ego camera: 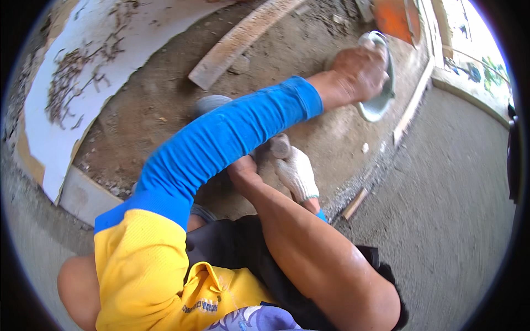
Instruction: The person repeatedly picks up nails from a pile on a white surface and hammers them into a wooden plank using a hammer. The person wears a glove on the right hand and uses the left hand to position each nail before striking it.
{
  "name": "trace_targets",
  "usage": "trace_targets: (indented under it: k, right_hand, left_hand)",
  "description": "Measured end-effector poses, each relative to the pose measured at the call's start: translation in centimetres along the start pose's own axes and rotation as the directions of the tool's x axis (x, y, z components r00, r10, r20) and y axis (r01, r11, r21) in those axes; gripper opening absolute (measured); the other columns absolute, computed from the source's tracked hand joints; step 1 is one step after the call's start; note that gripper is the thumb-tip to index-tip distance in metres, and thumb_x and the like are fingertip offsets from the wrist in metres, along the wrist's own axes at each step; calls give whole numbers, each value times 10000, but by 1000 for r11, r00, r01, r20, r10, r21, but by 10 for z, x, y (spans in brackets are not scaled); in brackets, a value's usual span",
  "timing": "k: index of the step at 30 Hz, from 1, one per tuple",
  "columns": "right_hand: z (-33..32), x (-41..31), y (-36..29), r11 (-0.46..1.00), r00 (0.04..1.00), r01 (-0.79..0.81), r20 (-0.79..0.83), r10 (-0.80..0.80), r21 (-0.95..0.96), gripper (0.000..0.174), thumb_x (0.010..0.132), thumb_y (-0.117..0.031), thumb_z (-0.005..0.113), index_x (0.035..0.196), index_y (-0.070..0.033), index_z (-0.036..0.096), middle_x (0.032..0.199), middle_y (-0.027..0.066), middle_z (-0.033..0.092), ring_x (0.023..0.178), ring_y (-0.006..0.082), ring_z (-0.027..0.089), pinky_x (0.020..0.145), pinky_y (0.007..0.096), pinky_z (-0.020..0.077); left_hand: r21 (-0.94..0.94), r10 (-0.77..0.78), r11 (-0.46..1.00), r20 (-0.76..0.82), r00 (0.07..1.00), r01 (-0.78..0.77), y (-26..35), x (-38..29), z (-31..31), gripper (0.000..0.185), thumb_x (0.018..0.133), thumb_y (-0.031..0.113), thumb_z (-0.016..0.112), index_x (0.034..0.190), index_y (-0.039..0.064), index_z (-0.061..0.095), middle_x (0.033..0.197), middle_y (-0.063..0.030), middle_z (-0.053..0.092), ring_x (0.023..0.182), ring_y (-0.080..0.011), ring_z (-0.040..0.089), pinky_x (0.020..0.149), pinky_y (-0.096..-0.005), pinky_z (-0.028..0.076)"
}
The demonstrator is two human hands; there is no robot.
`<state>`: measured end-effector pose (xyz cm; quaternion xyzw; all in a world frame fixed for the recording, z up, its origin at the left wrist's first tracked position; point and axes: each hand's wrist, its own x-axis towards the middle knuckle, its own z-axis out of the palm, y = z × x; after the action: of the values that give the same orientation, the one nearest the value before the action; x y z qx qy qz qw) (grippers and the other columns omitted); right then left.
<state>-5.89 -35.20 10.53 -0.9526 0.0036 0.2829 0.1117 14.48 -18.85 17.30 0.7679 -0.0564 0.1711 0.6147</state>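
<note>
My left hand (pixel 360 74), bare below a blue sleeve, reaches across to the upper right. Its blurred fingers are closed on the upper part of a pale, shallow dish (pixel 374 111), which stands tilted over the dirt. My right hand (pixel 296 171), in a white knit glove, is beside my lower leg. It grips a round-ended handle (pixel 280 145); the rest of that tool is hidden behind my left arm. Beyond the blue sleeve shows part of a rounded grey object (pixel 212 102), too covered to name.
A wooden board (pixel 244 43) lies on the dirt ahead, near an orange container (pixel 395 18). At left, a white sheet (pixel 145 37) holds brown twig-like debris. A wood strip (pixel 414 101) and a short stick (pixel 355 204) edge the grey concrete floor (pixel 447 182) at right.
</note>
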Motion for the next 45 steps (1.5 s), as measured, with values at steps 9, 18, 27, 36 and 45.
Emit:
trace_targets:
  k: [9, 18, 27, 36, 45]
  right_hand:
    - [48, 14, -64, 942, 839, 262, 532, -117, -207, 321, 1147, -247, 575, 1209, -31, 804, 1158, 265, 779, 1118, 473, 730, 966, 550, 570]
    - [161, 32, -4, 79, 519, 841, 840, 157, -535, 299, 1093, -254, 651, 1257, -60, 809, 1256, 192, 764, 1214, 422, 685, 1034, 591, 500]
    - [156, 35, 5, -165, 479, 877, 845, 239, -451, 328, 1040, -261, 726, 1305, -88, 813, 1355, 118, 748, 1310, 371, 640, 1102, 633, 431]
    - [155, 31, -3, -276, 463, 879, 833, 302, -389, 396, 987, -268, 802, 1352, -117, 818, 1453, 45, 733, 1406, 319, 595, 1170, 674, 362]
    - [149, 29, 2, -247, 520, 849, 821, 233, -468, 396, 971, -272, 838, 1341, -132, 833, 1490, -4, 723, 1425, 280, 587, 1184, 689, 341]
  left_hand:
    - [497, -327, 801, 830, 451, -334, -92, -124, -252, 207, 955, 128, 741, 1054, -50, 703, 1078, -231, 699, 1027, -406, 745, 859, -518, 634]
    - [816, -566, 410, -121, 815, 406, -113, -250, -573, 189, 1054, 195, 688, 1095, 16, 731, 1070, -194, 762, 1049, -372, 728, 948, -493, 571]
    - [679, -656, 355, -309, 689, 642, -106, -356, -555, 301, 984, 332, 844, 1059, 44, 800, 822, -43, 712, 761, -164, 661, 706, -361, 532]
    - [630, -591, 332, -441, 675, 702, -123, -359, -528, 525, 897, 500, 922, 1109, 73, 702, 781, -13, 610, 732, -148, 617, 653, -332, 499]
    - [650, -579, 360, -407, 707, 669, -123, -348, -530, 425, 947, 404, 853, 1113, 55, 678, 853, -39, 609, 789, -180, 619, 709, -350, 503]
